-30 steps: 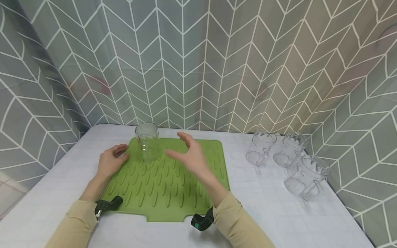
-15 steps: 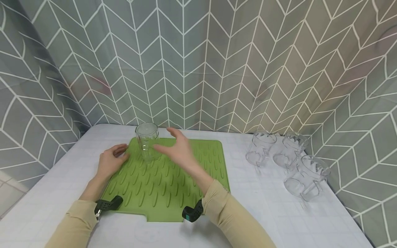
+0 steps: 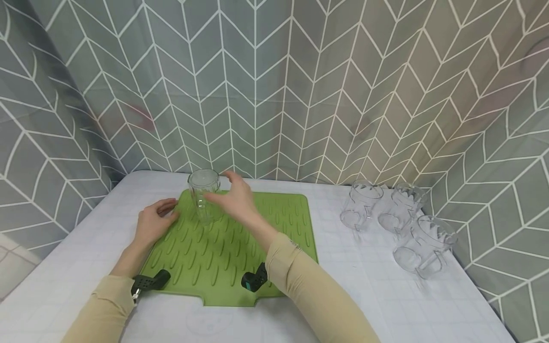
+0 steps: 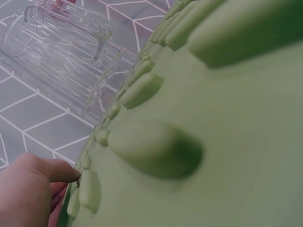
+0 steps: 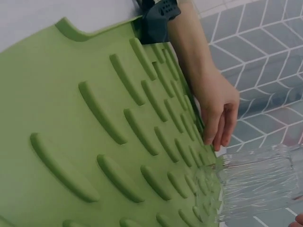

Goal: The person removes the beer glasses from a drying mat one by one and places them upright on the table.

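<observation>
A clear glass mug [image 3: 204, 191] stands on the far left part of a green ridged mat [image 3: 240, 247]. My right hand [image 3: 237, 199] is at its right side, thumb and fingers spread apart about the glass; whether they touch it I cannot tell. In the right wrist view only fingertips [image 5: 297, 220] show, close to the mug [image 5: 260, 179]. At the mat's left edge rests my left hand [image 3: 154, 221], fingers loosely curled. Its thumb touches the mat's rim in the left wrist view, where the mug [image 4: 61, 52] appears beyond the edge.
Three more glass mugs stand on the white tabletop [image 3: 356, 290] at the right: one mug [image 3: 361, 205] at the back, another mug [image 3: 401, 207] beside it, and a nearer mug [image 3: 424, 245]. A patterned grey curtain [image 3: 274, 95] encloses the back and sides.
My right hand has moved left across the mat, up to the glass mug. The left hand and the mugs have stayed in place.
</observation>
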`<state>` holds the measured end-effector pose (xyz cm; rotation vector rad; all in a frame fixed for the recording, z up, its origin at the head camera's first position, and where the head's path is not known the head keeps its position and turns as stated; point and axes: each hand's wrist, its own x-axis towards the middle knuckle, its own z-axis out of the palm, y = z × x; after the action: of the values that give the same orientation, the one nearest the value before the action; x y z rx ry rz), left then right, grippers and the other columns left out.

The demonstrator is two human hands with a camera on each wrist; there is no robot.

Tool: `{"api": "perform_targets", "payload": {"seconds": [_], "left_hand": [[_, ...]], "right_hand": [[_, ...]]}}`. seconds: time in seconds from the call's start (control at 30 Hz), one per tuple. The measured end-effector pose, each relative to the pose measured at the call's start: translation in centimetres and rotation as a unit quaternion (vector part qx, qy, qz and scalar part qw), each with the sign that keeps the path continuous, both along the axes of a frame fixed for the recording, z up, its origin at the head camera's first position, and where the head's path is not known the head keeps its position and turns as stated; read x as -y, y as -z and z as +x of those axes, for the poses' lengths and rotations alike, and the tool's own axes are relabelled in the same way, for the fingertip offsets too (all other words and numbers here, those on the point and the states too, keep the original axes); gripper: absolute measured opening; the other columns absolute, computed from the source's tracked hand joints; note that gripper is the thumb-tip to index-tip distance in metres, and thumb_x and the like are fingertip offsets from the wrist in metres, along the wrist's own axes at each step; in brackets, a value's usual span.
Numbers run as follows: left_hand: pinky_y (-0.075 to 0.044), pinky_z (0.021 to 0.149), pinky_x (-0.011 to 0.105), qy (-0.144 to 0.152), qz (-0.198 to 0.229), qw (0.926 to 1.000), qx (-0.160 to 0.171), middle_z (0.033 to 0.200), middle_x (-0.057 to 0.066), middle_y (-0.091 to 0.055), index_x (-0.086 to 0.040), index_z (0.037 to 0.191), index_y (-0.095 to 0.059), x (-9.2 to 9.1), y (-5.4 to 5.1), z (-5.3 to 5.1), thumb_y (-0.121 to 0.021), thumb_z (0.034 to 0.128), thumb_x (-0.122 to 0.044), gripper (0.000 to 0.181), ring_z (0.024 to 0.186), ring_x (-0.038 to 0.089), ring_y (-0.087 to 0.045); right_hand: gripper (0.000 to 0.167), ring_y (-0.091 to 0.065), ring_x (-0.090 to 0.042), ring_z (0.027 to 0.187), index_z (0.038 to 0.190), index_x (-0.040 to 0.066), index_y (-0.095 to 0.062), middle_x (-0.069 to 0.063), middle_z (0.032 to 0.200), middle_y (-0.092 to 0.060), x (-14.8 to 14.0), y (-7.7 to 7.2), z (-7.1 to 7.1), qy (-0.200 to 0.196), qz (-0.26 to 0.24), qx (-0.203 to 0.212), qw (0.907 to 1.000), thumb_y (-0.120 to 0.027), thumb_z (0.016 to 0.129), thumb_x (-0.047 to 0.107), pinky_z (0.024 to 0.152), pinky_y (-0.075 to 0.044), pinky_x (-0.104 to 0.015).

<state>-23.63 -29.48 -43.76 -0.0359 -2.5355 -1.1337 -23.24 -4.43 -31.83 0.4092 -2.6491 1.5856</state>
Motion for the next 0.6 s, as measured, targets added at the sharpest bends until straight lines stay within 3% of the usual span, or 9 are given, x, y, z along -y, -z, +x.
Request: {"api": "perform_targets", "payload": {"seconds": [0.6], "left_hand": [[-0.05,0.1,0.05,0.0,-0.003,1.0,-0.002,0.127,0.028,-0.064,0.007,0.135,-0.055,0.1,0.1,-0.2,-0.066,0.0943,-0.011,0.046,0.116,0.045,-0.063]], "right_hand": [[0.089,-0.051,-0.026,0.133,0.151,0.014,-0.04,-0.007,0.147,-0.053,3.2,1.0,-2.0,0.02,0.03,0.012,0.9993,-0.084,0.079,0.043,0.11,-0.046,-0.044]]}}
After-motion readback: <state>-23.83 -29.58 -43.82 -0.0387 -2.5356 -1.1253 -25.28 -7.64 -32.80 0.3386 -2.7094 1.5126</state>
